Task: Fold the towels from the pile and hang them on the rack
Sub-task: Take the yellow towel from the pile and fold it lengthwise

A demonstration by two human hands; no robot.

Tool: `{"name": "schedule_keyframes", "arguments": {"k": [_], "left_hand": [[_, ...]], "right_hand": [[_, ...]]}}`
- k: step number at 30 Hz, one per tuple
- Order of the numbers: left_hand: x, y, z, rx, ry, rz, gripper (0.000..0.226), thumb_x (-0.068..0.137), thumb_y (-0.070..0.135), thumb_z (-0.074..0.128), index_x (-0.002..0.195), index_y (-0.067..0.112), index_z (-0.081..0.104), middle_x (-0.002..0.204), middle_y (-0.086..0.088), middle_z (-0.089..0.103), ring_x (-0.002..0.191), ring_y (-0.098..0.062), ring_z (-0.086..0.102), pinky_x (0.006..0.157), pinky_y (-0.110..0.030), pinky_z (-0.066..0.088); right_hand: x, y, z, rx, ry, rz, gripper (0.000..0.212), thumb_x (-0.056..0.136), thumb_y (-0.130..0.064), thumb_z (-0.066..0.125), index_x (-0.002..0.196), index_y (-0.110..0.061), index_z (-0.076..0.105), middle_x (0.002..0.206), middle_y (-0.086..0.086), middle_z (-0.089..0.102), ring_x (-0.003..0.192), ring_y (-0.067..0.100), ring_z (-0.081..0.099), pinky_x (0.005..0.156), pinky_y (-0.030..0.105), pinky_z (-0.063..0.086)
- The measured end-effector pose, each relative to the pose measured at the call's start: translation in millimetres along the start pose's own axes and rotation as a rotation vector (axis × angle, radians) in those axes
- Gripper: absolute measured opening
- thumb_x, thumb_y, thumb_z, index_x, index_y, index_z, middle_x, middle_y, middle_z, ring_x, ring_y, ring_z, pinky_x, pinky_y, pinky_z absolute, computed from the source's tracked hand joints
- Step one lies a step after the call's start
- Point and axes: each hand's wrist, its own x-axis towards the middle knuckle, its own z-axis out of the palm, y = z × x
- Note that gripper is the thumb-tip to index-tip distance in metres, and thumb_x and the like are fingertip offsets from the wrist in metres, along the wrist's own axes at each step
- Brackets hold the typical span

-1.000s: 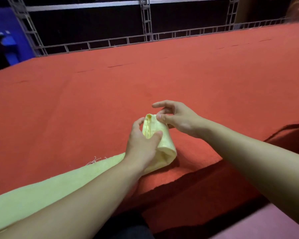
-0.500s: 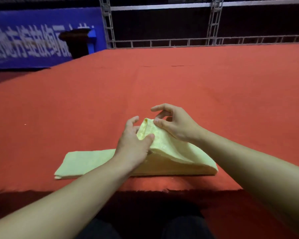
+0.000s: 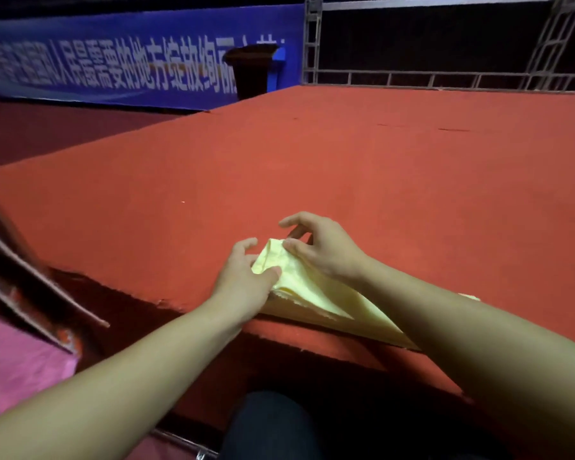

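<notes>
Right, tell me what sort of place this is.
Probably an event stage or hall, not a home: a wide red carpeted platform, metal truss framing behind it, and a long blue banner with large white lettering.

Banner point(image 3: 130, 61): blue, at about 11 o'clock behind the red platform; one row of large white Chinese characters.
Legible part: roughly "人民最需要的地方绽放绚丽".
Left end: blurred, cannot be read.
Right end: cut off by a dark bin point(image 3: 251, 69) standing in front.
</notes>
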Motion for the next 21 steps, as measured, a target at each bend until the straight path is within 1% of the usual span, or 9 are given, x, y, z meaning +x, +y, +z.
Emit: {"name": "schedule_keyframes", "arguments": {"k": [2, 3, 6, 9, 12, 15, 17, 19, 21], "left_hand": [[6.5, -9.8, -9.3, 0.012, 0.011, -0.021, 0.062, 0.086, 0.015, 0.071, 0.139, 0.027, 0.042, 0.109, 0.013, 0.064, 0.095, -0.015, 0.067, 0.094, -0.042, 0.052], [9.0, -14.4, -12.9, 0.019, 0.011, -0.035, 0.061, 0.086, 0.015, 0.072, 0.139, 0.026, 0.043, 0.11, 0.011, 0.065, 0.096, -0.015, 0.066, 0.095, -0.041, 0.051], [15.0, -25.3, -18.6, 0.126, 0.026, -0.047, 0.056, 0.085, 0.017, 0.072, 0.135, 0.022, 0.047, 0.113, 0.005, 0.066, 0.098, -0.017, 0.065, 0.093, -0.037, 0.049], [13.4, -28.7, -19.8, 0.428, 0.135, 0.019, 0.049, 0.089, 0.024, 0.066, 0.134, 0.026, 0.048, 0.128, 0.009, 0.058, 0.119, -0.022, 0.051, 0.103, -0.034, 0.04], [6.5, -25.0, -16.7, 0.573, 0.181, 0.252, 0.038, 0.096, 0.017, 0.052, 0.133, 0.028, 0.052, 0.139, 0.013, 0.05, 0.132, -0.018, 0.034, 0.108, -0.028, 0.023], [10.5, -21.1, -8.6, 0.649, 0.019, 0.513, 0.043, 0.096, 0.005, 0.046, 0.131, 0.025, 0.059, 0.14, 0.012, 0.054, 0.137, -0.015, 0.036, 0.113, -0.025, 0.02], [17.0, -17.1, -2.8, 0.714, -0.153, 0.568, 0.045, 0.099, 0.007, 0.043, 0.139, 0.024, 0.054, 0.148, 0.01, 0.047, 0.143, -0.012, 0.032, 0.118, -0.022, 0.017], [22.9, -18.6, 1.1, 0.909, -0.336, 0.592, 0.045, 0.105, 0.025, 0.035, 0.15, 0.024, 0.036, 0.159, 0.009, 0.029, 0.149, -0.01, 0.017, 0.121, -0.025, 0.01], [24.3, -25.8, 1.3, 1.097, -0.485, 0.574, 0.057, 0.104, 0.045, 0.022, 0.157, 0.025, 0.015, 0.164, 0.007, 0.01, 0.151, -0.012, 0.002, 0.123, -0.031, 0.004]], "right_hand": [[7.8, -1.4, 13.0, -0.009, -0.02, -0.003, 0.031, 0.091, -0.025, 0.067, 0.121, -0.026, 0.062, 0.088, -0.019, 0.064, 0.07, -0.016, 0.053, 0.071, 0.011, 0.036], [10.4, -1.0, 18.5, -0.016, -0.032, 0.004, 0.031, 0.091, -0.025, 0.067, 0.121, -0.026, 0.062, 0.089, -0.018, 0.064, 0.071, -0.017, 0.052, 0.072, 0.011, 0.035], [12.7, 0.7, 32.5, -0.072, -0.09, 0.058, 0.032, 0.091, -0.028, 0.066, 0.123, -0.026, 0.061, 0.097, -0.015, 0.067, 0.077, -0.004, 0.054, 0.079, 0.022, 0.043], [6.2, 0.8, 39.9, -0.192, -0.154, 0.131, 0.034, 0.093, -0.037, 0.061, 0.125, -0.029, 0.059, 0.108, -0.013, 0.07, 0.093, 0.01, 0.062, 0.085, 0.032, 0.048], [-4.9, -4.0, 31.3, -0.308, -0.084, 0.094, 0.032, 0.098, -0.041, 0.049, 0.126, -0.03, 0.059, 0.116, -0.01, 0.069, 0.106, 0.018, 0.06, 0.089, 0.037, 0.049], [-23.3, -12.0, 13.3, -0.52, -0.165, 0.057, 0.04, 0.101, -0.044, 0.036, 0.134, -0.028, 0.054, 0.133, -0.004, 0.06, 0.117, 0.026, 0.052, 0.097, 0.042, 0.044], [-39.6, -12.7, 4.8, -0.628, -0.264, 0.085, 0.051, 0.101, -0.049, 0.029, 0.143, -0.025, 0.043, 0.148, -0.001, 0.046, 0.131, 0.027, 0.043, 0.107, 0.043, 0.037], [-56.0, -7.8, 0.9, -0.664, -0.363, 0.123, 0.06, 0.101, -0.054, 0.023, 0.152, -0.023, 0.028, 0.159, -0.001, 0.028, 0.144, 0.024, 0.029, 0.117, 0.044, 0.024], [-71.6, 0.2, 3.2, -0.638, -0.445, 0.187, 0.065, 0.1, -0.058, 0.018, 0.157, -0.027, 0.014, 0.164, -0.004, 0.014, 0.149, 0.02, 0.016, 0.121, 0.043, 0.012]]}}
